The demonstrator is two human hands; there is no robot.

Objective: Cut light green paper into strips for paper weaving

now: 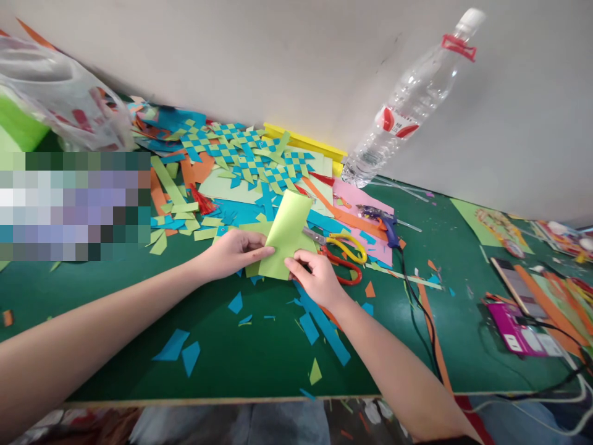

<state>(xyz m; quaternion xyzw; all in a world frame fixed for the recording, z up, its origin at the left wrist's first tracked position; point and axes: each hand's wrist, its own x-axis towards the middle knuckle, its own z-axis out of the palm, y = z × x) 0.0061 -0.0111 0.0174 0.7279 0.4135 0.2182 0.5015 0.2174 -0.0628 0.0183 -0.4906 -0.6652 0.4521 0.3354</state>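
Observation:
A folded sheet of light green paper (288, 232) is held between my two hands, tilted above the table. My left hand (238, 252) pinches its left edge, thumb in front. On its lower right corner my right hand (317, 275) is closed, thumb on top and fingers behind. Just right of the paper lie scissors (345, 246) with one yellow and one red handle, partly covered by the paper and my right hand. Behind the paper are blue and green woven paper pieces (250, 162), heaped with loose strips. Blue paper scraps (236, 303) are scattered in front of my hands.
A clear plastic bottle (403, 105) stands by the wall. Near it a blue glue gun (389, 228) rests on pink paper (352, 204), its black cord running forward. At right are a purple box (516, 330) and a phone (516, 284). A plastic bag (83, 105) stands at left.

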